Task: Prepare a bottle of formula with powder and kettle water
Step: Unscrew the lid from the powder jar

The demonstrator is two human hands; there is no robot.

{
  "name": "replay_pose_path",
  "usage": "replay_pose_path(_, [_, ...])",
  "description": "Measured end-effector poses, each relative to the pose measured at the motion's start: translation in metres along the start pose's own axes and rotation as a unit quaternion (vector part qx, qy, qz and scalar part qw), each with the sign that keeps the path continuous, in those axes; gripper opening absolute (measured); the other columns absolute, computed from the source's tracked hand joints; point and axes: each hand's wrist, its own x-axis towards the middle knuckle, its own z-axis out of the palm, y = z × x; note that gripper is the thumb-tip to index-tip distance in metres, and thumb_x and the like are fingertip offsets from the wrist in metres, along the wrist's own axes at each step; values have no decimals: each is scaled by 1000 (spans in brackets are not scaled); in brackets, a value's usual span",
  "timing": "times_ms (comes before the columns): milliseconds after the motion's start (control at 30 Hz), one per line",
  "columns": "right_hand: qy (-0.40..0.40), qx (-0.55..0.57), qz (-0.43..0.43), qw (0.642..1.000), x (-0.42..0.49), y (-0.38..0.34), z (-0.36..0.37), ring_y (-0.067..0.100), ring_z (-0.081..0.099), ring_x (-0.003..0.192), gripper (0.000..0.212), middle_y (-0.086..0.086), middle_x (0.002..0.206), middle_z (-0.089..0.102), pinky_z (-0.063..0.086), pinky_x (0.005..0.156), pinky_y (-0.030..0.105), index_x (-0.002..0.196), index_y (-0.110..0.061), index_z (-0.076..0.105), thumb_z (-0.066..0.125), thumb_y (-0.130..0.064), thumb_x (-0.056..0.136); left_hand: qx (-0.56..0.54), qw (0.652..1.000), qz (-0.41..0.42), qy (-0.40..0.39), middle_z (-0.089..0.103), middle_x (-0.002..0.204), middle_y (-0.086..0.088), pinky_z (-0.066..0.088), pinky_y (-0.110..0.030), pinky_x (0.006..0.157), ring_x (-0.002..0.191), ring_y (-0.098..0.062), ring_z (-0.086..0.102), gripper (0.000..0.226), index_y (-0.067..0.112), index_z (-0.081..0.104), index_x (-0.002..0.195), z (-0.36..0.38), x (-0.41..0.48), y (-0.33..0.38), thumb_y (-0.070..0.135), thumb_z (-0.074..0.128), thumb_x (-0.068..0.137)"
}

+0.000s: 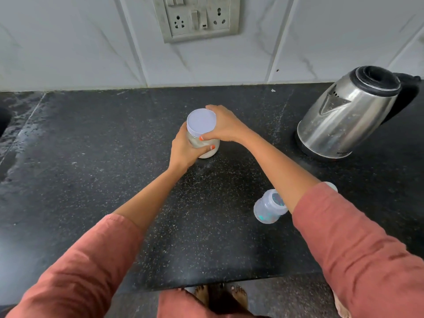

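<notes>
My left hand (183, 148) clamps the clear plastic powder jar (203, 143) mid-counter; my right hand (223, 126) grips its white round lid (201, 122). A sudden twist could tip powder out.

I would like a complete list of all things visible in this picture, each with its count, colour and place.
powder jar: one, clear with white lid, centre of counter, held by both hands
kettle: one, steel with black lid and handle, right rear of counter
baby bottle: one, clear, near right, partly behind the right forearm
counter: one, black speckled stone
socket panel: one, grey-white, on tiled wall
feet: two, bare, on floor below the counter edge
sleeves: two, rust red
left hand: on jar body
right hand: on jar lid
</notes>
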Motion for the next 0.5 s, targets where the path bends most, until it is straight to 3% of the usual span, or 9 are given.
replay_pose_path(133, [-3,-15,0,1000,-13,-6,-2,25,44,117,83,10,132,42,36,82,30,135,-12,35,77,-32,67,3,1000,11,-3,54,115,15,39,2,66,100,0,51,87,27,42,134,-5,-12,6,28,86,60])
replay_pose_path(300, [-3,-1,5,1000,-50,-16,-1,24,46,113,79,8,130,42,41,85,33,131,-15,39,78,-31,65,10,1000,20,-17,52,109,23,42,0,62,95,3,53,87,31,42,133,-13,-45,15,30,85,58])
replay_pose_path(500, [-12,2,19,1000,-101,-29,5,24,47,113,78,5,130,40,45,86,38,131,-18,38,77,-31,65,0,999,21,-26,55,113,25,45,-20,88,110,-2,53,86,40,43,129,-21,-96,21,34,85,54])
